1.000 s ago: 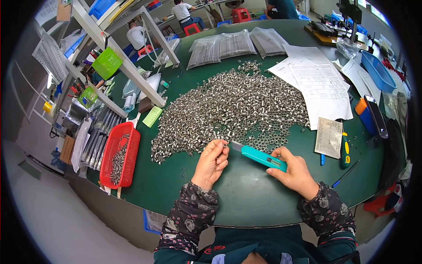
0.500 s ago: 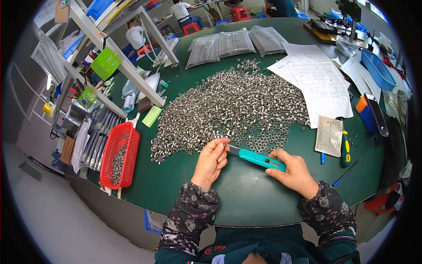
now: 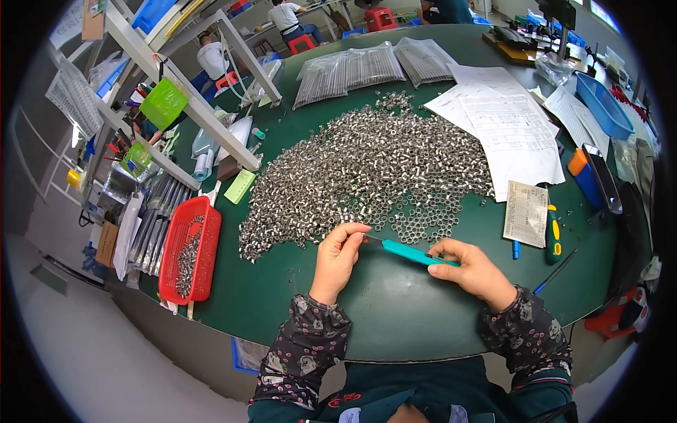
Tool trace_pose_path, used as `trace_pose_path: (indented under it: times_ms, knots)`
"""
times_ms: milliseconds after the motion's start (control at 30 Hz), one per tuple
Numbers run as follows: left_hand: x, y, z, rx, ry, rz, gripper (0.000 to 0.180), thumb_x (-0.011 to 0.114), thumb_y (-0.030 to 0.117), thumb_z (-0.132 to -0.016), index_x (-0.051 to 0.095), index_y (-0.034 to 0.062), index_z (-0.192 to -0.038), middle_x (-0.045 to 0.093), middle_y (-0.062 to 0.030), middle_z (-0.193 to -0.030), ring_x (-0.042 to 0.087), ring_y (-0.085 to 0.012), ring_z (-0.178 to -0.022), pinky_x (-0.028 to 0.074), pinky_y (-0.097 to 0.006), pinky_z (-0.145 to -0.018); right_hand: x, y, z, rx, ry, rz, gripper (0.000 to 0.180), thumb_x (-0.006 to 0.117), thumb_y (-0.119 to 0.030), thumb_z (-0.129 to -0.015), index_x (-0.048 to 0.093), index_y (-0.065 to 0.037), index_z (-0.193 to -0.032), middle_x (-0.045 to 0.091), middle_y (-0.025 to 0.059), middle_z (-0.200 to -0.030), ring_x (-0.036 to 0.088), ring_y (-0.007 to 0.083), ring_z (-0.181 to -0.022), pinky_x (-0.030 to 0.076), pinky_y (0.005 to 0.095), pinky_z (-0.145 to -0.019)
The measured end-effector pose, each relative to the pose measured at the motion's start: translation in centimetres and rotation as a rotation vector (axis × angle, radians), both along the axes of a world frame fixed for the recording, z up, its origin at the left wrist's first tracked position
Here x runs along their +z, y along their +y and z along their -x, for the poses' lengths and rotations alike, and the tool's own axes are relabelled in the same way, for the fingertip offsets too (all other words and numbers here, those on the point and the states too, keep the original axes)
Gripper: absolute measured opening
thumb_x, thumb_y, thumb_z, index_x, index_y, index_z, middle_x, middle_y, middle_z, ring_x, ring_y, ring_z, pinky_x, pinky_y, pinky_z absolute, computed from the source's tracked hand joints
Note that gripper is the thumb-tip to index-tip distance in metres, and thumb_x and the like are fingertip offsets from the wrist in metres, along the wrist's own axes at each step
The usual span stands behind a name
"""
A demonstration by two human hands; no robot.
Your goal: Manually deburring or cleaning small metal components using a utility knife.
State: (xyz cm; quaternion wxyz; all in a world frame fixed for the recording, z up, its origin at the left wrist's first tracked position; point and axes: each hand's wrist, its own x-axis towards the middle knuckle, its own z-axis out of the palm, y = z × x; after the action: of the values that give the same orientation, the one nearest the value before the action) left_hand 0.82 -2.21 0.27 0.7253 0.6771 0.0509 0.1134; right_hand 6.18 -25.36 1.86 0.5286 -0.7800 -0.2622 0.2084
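My right hand (image 3: 471,271) grips a teal utility knife (image 3: 410,253) by its handle, fingers above and thumb below. The blade is out and points left, toward my left hand (image 3: 337,261). Thumb and forefinger of that hand pinch together at the blade's tip; whatever sits between them is too small and covered to make out. Just beyond both hands spreads a large heap of short, shiny metal sleeves (image 3: 367,158). Along its near edge several of them lie in a thin layer, standing on end like rings.
On the green table (image 3: 395,317), a red basket (image 3: 211,254) of metal pieces stands left, beside a shelf frame (image 3: 201,116). Bagged rods (image 3: 370,69) lie at the back. Papers (image 3: 511,137), a screwdriver (image 3: 553,236), a pen (image 3: 556,271) and a phone (image 3: 601,180) are right.
The knife has rolled in my right hand, so its slider side no longer faces up. My left hand has turned slightly, its fingers still pinched at the blade tip. The view has shifted a little.
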Motion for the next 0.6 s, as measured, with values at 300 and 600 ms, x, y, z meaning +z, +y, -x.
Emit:
trace_pose_path:
  times_ms: [300,600]
  knots:
    - [-0.1,-0.1,-0.3,0.114,0.039,0.228,0.015,0.046,0.01,-0.088,0.053,0.0013,-0.098,0.055,-0.0027,-0.077,0.03,0.001,-0.046,0.023,-0.015,-0.038,1.3,0.7,1.5,-0.208,-0.439,0.062,0.028,0.063,-0.025,-0.073,0.055,-0.008,-0.094,0.058,0.0138,-0.07,0.056,0.0326,-0.06,0.043,0.0388,-0.053]
    - [0.0,-0.1,-0.2,0.027,0.015,0.325,0.013,0.047,0.011,-0.088,0.051,0.0012,-0.097,0.052,-0.0023,-0.077,0.032,-0.0014,-0.049,0.028,-0.015,-0.041,0.2,0.6,0.9,-0.076,-0.194,0.027,0.029,0.064,-0.027,-0.072,0.057,-0.007,-0.091,0.058,0.0126,-0.067,0.057,0.029,-0.06,0.043,0.0356,-0.054]
